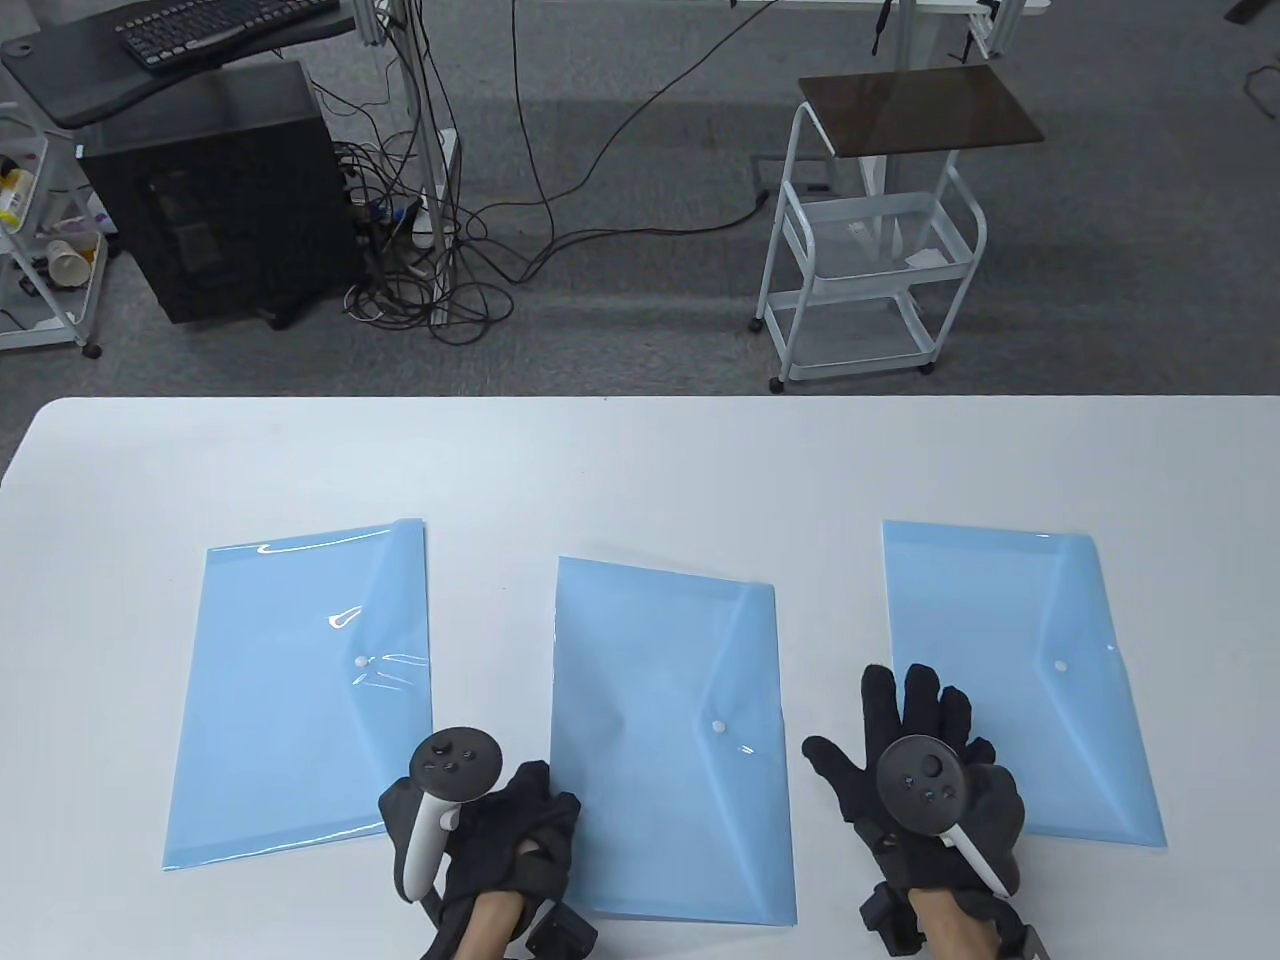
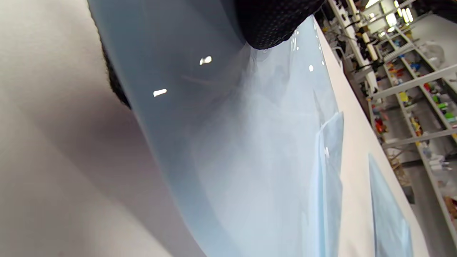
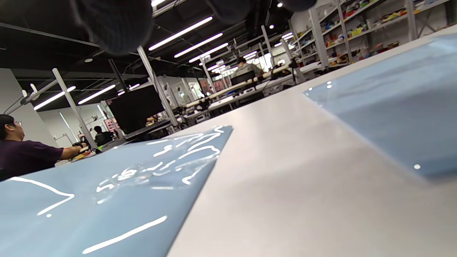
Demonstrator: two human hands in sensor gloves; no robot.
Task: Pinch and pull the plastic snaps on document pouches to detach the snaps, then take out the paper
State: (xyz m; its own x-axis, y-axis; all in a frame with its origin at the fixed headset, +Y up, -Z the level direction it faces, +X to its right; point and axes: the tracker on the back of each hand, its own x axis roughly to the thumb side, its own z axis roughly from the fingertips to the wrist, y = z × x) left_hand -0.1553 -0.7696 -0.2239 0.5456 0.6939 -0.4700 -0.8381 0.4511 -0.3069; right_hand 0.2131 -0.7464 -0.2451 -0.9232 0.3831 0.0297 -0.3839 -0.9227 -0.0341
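Three light-blue document pouches lie on the white table (image 1: 640, 470), each closed by a white snap. The left pouch (image 1: 300, 690) has its snap (image 1: 358, 662) closed, as do the right pouch (image 1: 1030, 640) and its snap (image 1: 1060, 665). My left hand (image 1: 545, 815) is at the lower left edge of the middle pouch (image 1: 670, 760), fingers curled onto that edge; its snap (image 1: 717, 726) is closed. In the left wrist view the middle pouch (image 2: 232, 142) bows upward under a gloved finger (image 2: 271, 25). My right hand (image 1: 870, 715) is spread flat between the middle and right pouches, holding nothing.
Beyond the table's far edge stand a white trolley (image 1: 870, 260) with a brown top, a black computer tower (image 1: 220, 190) and a tangle of cables (image 1: 440, 250). A seated person (image 3: 21, 150) and shelving show in the right wrist view.
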